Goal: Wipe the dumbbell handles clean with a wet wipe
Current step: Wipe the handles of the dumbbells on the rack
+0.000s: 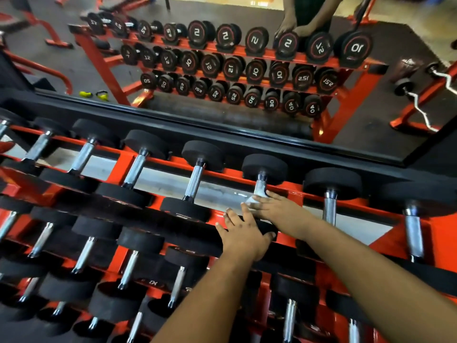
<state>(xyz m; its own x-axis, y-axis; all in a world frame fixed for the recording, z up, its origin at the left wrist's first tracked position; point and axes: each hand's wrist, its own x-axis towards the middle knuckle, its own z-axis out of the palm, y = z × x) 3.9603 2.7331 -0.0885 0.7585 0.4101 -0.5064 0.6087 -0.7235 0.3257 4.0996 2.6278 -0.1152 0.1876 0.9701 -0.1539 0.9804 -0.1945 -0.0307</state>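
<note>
Red steel tiers of the dumbbell rack (223, 175) fill the near view, each cradling black rubber-headed dumbbells with ridged chrome handles. On the top tier, the left hand (243, 233) rests flat, fingers spread, over the near black head of one dumbbell (264, 167). Just beyond, the right hand (277, 206) presses a white wet wipe (253, 198) against that dumbbell's chrome handle (259, 185); how its fingers curl is blurred. Farther back, a black-framed wall mirror (222, 129) borders the rack's far edge.

Red rack (222, 175), black dumbbell heads (264, 167), chrome handles (194, 183), white wipe (249, 200)
</note>
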